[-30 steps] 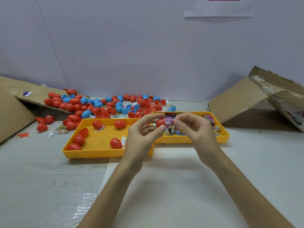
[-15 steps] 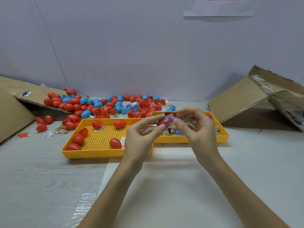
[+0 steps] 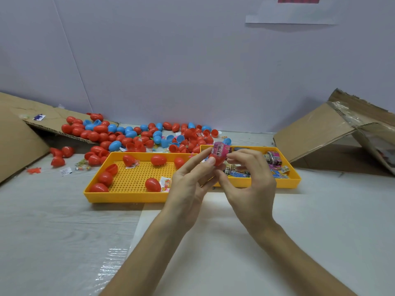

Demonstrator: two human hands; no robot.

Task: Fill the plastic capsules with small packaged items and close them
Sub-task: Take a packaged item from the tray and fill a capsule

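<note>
Over the middle of the desk [image 3: 320,231], before two yellow trays [image 3: 128,198], the left hand [image 3: 188,184] pinched a red capsule half [image 3: 218,162] with a pink packet [image 3: 220,148] poking out; the right hand [image 3: 252,189] gripped it too, fingers curled.

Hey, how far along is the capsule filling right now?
Done: several closed red capsules lie in the left yellow tray. In hand: the left hand and right hand pinch a red capsule with a pink packet poking out, not yet closed. Left: a pile of red and blue capsules behind, plus packets in the right yellow tray.
</note>
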